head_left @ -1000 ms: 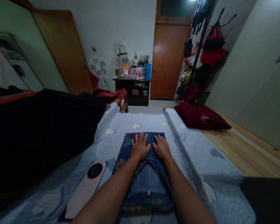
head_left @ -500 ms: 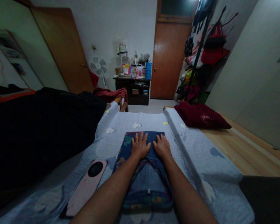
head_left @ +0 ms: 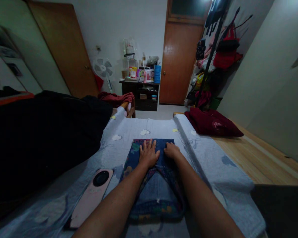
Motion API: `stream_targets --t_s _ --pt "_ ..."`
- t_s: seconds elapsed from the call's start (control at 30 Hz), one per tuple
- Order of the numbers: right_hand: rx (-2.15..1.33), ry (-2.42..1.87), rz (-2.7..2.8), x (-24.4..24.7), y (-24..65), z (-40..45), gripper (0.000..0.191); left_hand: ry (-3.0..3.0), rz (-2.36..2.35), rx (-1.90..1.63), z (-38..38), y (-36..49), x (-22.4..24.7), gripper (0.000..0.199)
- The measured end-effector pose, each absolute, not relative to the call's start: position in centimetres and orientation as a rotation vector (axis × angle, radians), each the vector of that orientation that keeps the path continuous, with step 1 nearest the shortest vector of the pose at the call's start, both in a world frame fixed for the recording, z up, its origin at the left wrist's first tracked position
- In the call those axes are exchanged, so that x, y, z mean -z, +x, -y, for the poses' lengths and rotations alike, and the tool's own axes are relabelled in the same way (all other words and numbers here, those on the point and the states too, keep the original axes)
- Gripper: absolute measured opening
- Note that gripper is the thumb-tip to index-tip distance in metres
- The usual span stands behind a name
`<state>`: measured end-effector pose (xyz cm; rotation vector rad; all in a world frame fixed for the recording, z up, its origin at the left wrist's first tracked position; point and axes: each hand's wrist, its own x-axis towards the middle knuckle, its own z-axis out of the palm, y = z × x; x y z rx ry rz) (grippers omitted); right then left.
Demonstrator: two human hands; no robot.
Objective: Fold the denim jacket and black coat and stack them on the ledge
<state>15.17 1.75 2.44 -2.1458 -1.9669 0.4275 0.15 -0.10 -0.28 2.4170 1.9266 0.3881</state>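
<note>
A folded blue denim garment with a flower print [head_left: 161,195] lies on the sheet in front of me. A V-shaped opening in its middle shows a paler layer inside. My left hand [head_left: 149,154] rests flat on its far part, fingers spread. On the far right part of the denim is my right hand [head_left: 172,150], its fingers curled in against the cloth; their tips are hidden. Left of my left forearm lies a pink phone [head_left: 91,198] with a large round black camera area.
A light sheet with a cloud pattern [head_left: 129,127] lies under the garment. Black clothing [head_left: 47,138] is heaped at left, and a dark red folded cloth [head_left: 211,122] sits at right beside a wooden board [head_left: 253,155]. Farther back stand a fan [head_left: 103,67] and a dark cabinet [head_left: 139,96].
My right hand's fingers, flat and spread before, are now curled against the denim. My left hand stays flat in place. The view has shifted slightly.
</note>
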Motion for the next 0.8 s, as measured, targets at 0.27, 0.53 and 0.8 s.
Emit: stream_targets --t_s 0.27,0.53,0.8 --pt "-0.323 -2.070 1.848 -1.8 11.1 -2.2 0.052 2.435 -1.912 -0.337 -0.2 -0.2 0.7 0.060" --pt "-0.335 -2.101 1.885 -0.7 12.1 -0.5 0.054 2.392 -1.922 -0.376 -0.3 -0.2 0.6 0.060" --pt "-0.269 -2.168 1.861 -0.9 11.7 -0.3 0.056 2.280 -2.047 -0.395 -0.4 0.3 0.3 0.062"
